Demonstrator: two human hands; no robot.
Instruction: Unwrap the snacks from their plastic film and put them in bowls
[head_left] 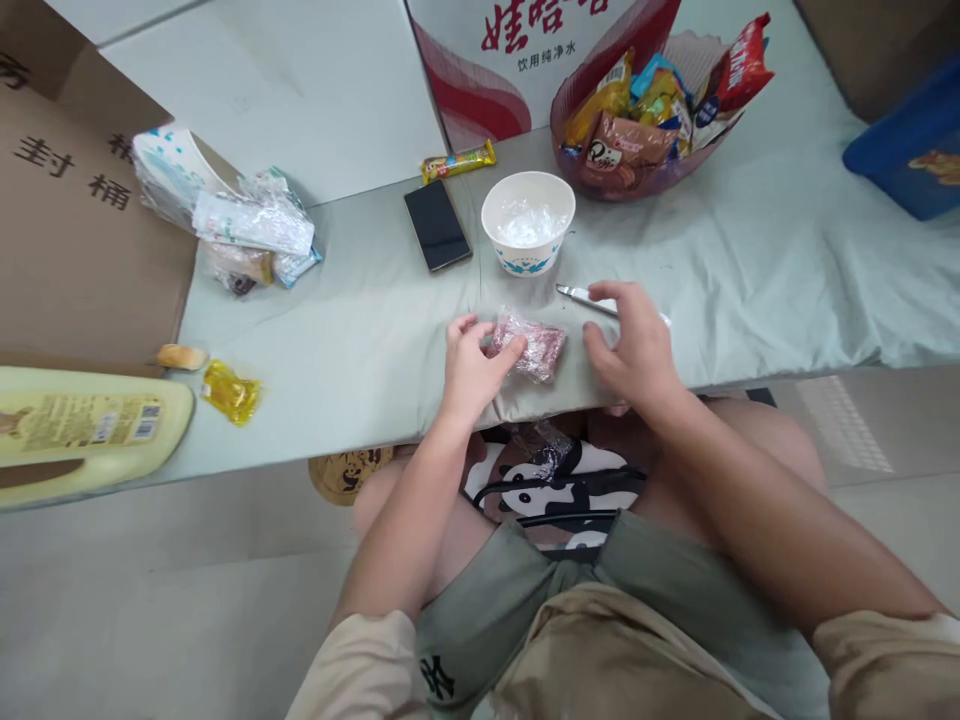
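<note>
My left hand [474, 372] grips a small packet of something dark red wrapped in clear plastic [541, 346], thumb on its top, at the table's front edge. What is inside the wrap I cannot make out. To the right, my right hand [634, 345] has its thumb and fingers apart and holds nothing. Partly behind its fingers lies a slim white tool with a metal tip [581, 296], perhaps a small cutter. A white paper bowl [526, 262] with crumpled clear plastic [529, 222] in it stands just beyond the packet.
Behind are a phone [438, 226], a yellow snack stick [459, 161] and a pink bowl [566, 150] of packaged snacks. Plastic-wrapped items [251, 225] lie back left. A yellow packet [232, 392] and a pale yellow jug [161, 420] are at left, a blue container [904, 150] at right.
</note>
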